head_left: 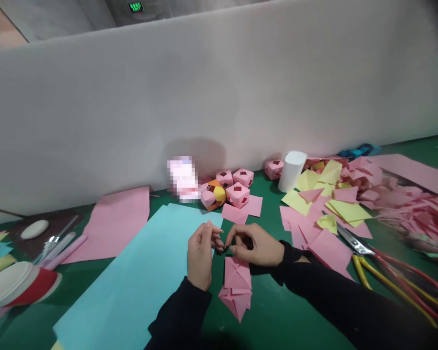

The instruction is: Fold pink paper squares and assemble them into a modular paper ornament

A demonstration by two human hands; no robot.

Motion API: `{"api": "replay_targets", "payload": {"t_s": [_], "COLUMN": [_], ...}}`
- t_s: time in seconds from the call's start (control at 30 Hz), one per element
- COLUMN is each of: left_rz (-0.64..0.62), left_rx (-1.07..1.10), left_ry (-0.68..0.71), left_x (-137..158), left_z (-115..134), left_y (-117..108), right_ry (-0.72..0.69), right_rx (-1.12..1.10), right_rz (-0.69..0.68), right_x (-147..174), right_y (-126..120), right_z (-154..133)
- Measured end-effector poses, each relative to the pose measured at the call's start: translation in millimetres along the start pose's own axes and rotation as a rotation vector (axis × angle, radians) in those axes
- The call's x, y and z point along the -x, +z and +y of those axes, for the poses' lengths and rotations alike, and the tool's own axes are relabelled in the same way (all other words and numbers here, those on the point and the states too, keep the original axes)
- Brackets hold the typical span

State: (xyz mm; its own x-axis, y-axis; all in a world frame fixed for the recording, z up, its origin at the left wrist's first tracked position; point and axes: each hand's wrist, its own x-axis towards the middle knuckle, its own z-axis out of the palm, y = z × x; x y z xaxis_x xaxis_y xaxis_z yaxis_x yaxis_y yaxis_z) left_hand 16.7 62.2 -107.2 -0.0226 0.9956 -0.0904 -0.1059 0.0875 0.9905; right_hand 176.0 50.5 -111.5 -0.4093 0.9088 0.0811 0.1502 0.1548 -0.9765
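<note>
My left hand [200,255] is over the right edge of a large light-blue paper sheet [142,277], its fingers curled together. Close beside it, my right hand [258,246] has thumb and forefinger in a pinch, the tips almost meeting my left fingers. Whatever lies between the fingertips, if anything, is too small to make out. Just below my right hand are folded pink paper pieces [237,274] with crossing creases, overlapping in a column on the green table. Beyond both hands sit flat pink paper squares [235,213] and several pink folded-paper balls [238,194], one with orange and yellow panels [219,193].
Scissors [357,243] with red and yellow handles lie right, beside heaped pink and yellow paper [328,194]. A white cylinder [292,171] stands behind. At left are a pink sheet [113,223], pens [63,250] and a red-white cup [25,284]. A pale partition [204,87] borders the table.
</note>
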Motion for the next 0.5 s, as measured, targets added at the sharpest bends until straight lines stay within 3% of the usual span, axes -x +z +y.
{"api": "replay_targets", "payload": {"t_s": [0.27,0.5], "left_rz": [-0.017,-0.037], "left_rx": [0.0,-0.026], "left_ry": [-0.009,-0.01], "left_x": [1,1], "left_z": [1,1], "left_y": [1,2], "right_ry": [-0.191,-0.13], "right_rx": [0.579,0.979], "right_rz": [0.58,0.635], "right_x": [-4,-5], "right_y": [3,2], "right_z": [7,19]}}
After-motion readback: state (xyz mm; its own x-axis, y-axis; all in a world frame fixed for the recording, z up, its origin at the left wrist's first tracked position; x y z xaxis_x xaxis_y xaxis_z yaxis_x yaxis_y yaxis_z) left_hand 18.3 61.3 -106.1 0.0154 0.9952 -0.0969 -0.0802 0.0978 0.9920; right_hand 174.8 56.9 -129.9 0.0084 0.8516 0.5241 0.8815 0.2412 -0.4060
